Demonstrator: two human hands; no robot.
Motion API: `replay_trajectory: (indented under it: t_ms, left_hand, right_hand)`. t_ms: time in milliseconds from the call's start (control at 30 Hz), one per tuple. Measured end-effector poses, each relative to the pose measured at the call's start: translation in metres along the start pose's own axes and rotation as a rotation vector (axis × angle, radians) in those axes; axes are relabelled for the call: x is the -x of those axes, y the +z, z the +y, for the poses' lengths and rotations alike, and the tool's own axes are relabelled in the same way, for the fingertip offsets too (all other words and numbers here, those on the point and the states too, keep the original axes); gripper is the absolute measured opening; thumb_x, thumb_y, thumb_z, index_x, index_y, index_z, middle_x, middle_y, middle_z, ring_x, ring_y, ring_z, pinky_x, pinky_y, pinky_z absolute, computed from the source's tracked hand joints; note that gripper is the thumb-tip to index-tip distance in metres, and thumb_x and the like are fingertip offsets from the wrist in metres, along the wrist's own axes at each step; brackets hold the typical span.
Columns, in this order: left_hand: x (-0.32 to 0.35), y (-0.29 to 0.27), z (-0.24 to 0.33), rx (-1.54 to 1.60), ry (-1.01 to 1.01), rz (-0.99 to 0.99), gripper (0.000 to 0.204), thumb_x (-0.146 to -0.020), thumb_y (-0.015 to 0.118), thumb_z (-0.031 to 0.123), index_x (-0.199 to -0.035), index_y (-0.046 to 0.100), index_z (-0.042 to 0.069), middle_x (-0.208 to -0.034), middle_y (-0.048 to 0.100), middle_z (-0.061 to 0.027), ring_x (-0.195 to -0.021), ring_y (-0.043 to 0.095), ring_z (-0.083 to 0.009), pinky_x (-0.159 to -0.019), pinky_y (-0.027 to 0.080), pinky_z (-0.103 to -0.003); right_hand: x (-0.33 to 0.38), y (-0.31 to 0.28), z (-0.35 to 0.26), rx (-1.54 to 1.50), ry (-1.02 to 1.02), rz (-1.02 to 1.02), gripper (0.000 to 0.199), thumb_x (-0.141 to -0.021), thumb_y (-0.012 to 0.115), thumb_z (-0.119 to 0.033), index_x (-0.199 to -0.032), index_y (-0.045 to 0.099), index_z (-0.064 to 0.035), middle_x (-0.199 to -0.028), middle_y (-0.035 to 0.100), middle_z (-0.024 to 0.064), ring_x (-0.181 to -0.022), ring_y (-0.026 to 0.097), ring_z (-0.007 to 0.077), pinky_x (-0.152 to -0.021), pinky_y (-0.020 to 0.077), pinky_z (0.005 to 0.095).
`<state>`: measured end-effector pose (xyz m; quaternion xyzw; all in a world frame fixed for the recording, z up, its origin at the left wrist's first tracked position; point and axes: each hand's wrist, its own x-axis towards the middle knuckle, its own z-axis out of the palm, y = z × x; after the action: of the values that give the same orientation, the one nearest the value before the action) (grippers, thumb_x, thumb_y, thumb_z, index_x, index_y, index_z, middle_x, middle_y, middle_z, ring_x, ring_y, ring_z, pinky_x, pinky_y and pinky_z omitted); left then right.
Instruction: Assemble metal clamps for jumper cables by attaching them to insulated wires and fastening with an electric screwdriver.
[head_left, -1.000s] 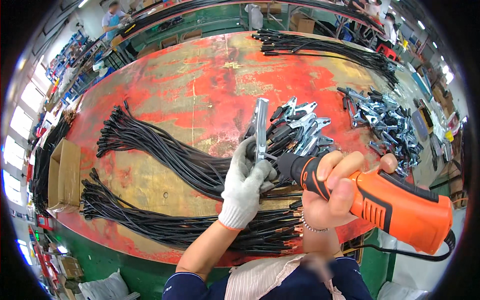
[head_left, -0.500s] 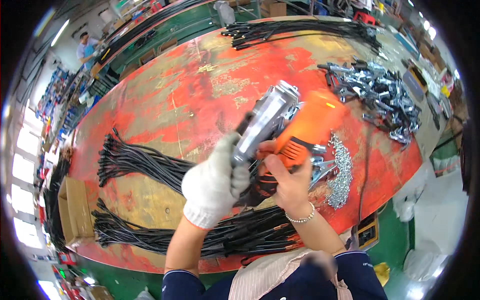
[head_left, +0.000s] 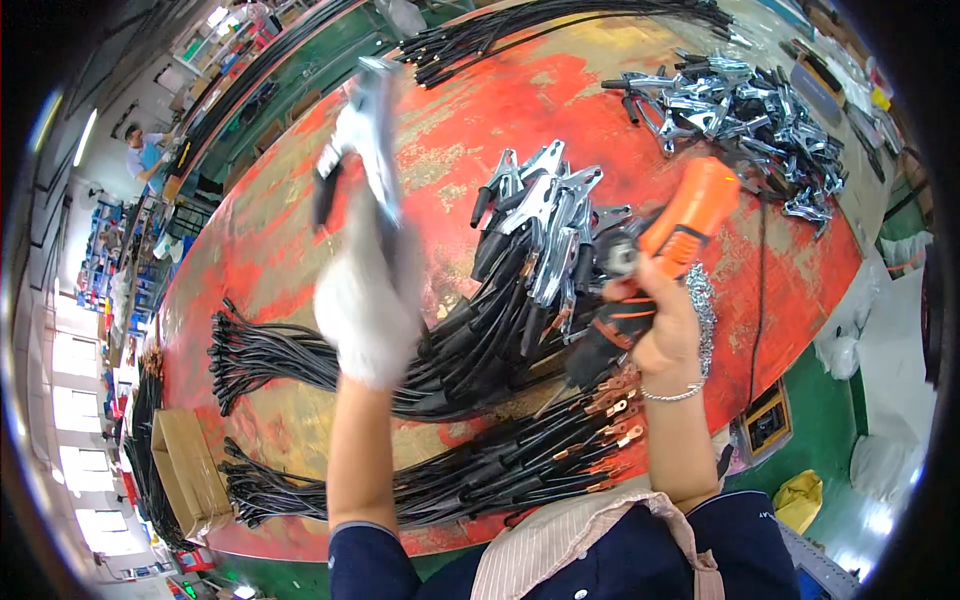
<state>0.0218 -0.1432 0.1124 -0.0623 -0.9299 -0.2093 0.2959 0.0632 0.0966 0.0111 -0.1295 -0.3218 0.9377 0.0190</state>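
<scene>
Two hands at work above a worn red desk. A metal clamp with dark grips is held raised over the desk by the gloved left hand, its bright end directed away from the body; the fingers are closed about the dark lower part, though their exact placement is blurred and cannot be told. An orange and black power screwdriver is gripped by the bare right hand, the fingers being wrapped round its middle; its black nose is pointed toward the lower left, over black cables, and whether these are touched cannot be told. Between the hands, a cluster of clamps is gathered at the right ends of these cables. Nearer the body, a second bundle is laid out, tipped with copper lugs. Screws are heaped just beside the right hand, loose clamps are piled farther off, and a cardboard box is placed at the left edge
</scene>
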Motion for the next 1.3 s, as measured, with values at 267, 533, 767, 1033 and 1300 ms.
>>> replay_trajectory:
  t_ms: [267, 533, 767, 1033, 1300]
  left_hand:
    - [-0.092, 0.105, -0.139, -0.4, -0.087, -0.007, 0.044, -0.087, 0.056, 0.036, -0.12, 0.05, 0.007, -0.102, 0.065, -0.0179, -0.087, 0.063, -0.0387, -0.074, 0.049, -0.048]
    - [0.064, 0.05, -0.016, 0.063, 0.55, -0.406, 0.028, -0.079, 0.066, 0.012, -0.105, 0.06, 0.005, -0.087, 0.065, -0.0117, -0.084, 0.06, -0.0317, -0.073, 0.048, -0.041]
    - [0.06, 0.067, 0.008, -0.221, 0.055, -0.822, 0.064, -0.081, 0.056, 0.011, -0.14, 0.031, 0.012, -0.106, 0.061, -0.0176, -0.091, 0.061, -0.0368, -0.078, 0.049, -0.049]
    - [0.047, 0.067, 0.017, -0.203, -0.117, -0.917, 0.059, -0.083, 0.054, 0.014, -0.138, 0.032, 0.018, -0.109, 0.062, -0.0192, -0.094, 0.063, -0.0385, -0.079, 0.049, -0.051]
    - [0.052, 0.078, 0.001, -0.101, -0.062, -0.62, 0.049, -0.083, 0.052, 0.011, -0.131, 0.042, 0.016, -0.101, 0.063, -0.0178, -0.09, 0.064, -0.0359, -0.074, 0.05, -0.051]
  right_hand:
    - [0.02, -0.002, -0.047, -0.167, -0.186, -0.083, 0.023, -0.087, 0.066, -0.018, -0.106, 0.056, -0.008, -0.088, 0.059, 0.002, -0.074, 0.051, 0.0143, -0.061, 0.0459, 0.0271]
    - [0.018, -0.01, -0.055, -0.079, -0.34, -0.104, 0.026, -0.089, 0.064, -0.022, -0.108, 0.055, -0.0065, -0.09, 0.056, 0.002, -0.075, 0.048, 0.012, -0.064, 0.044, 0.0261]
    - [0.025, -0.011, -0.047, -0.062, -0.243, -0.13, 0.03, -0.09, 0.062, -0.028, -0.108, 0.053, -0.0049, -0.089, 0.052, 0.0017, -0.077, 0.048, 0.0127, -0.06, 0.0439, 0.0251]
    - [0.03, -0.009, -0.046, -0.057, -0.252, -0.111, 0.029, -0.09, 0.063, -0.028, -0.106, 0.054, -0.0054, -0.088, 0.053, 0.0011, -0.076, 0.049, 0.0129, -0.06, 0.0443, 0.0253]
    - [0.034, -0.012, -0.048, -0.063, -0.3, -0.081, 0.028, -0.09, 0.063, -0.025, -0.109, 0.054, -0.007, -0.092, 0.056, 0.0014, -0.076, 0.05, 0.0139, -0.061, 0.0457, 0.027]
